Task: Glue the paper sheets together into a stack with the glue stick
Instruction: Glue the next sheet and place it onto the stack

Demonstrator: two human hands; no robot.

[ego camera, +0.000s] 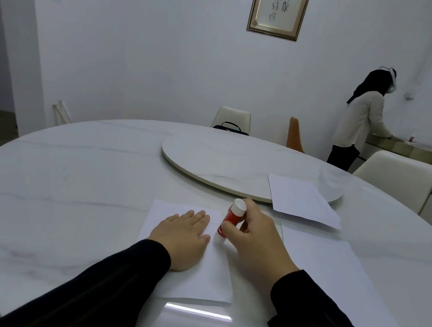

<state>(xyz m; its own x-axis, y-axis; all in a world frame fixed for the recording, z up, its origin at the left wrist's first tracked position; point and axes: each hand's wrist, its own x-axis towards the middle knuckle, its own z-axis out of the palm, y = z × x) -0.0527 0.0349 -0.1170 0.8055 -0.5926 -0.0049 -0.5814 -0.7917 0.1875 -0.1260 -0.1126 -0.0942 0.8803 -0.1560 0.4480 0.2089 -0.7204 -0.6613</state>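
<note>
Two dark sleeves point(108, 282) reaching over a white marble table point(63, 175). Left hand point(181, 239) spread flat on a paper sheet point(199, 275). Right hand point(255, 241) pinching a red glue stick point(232, 219), tip down on that sheet's right edge. More sheets point(330, 274) just right.

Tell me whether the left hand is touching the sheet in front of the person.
Touching. The head view shows the left hand lying palm-down, flat on the paper sheet, no gap visible.

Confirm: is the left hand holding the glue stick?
No, the left hand lies flat on the sheet; the right hand grips the glue stick.
</note>
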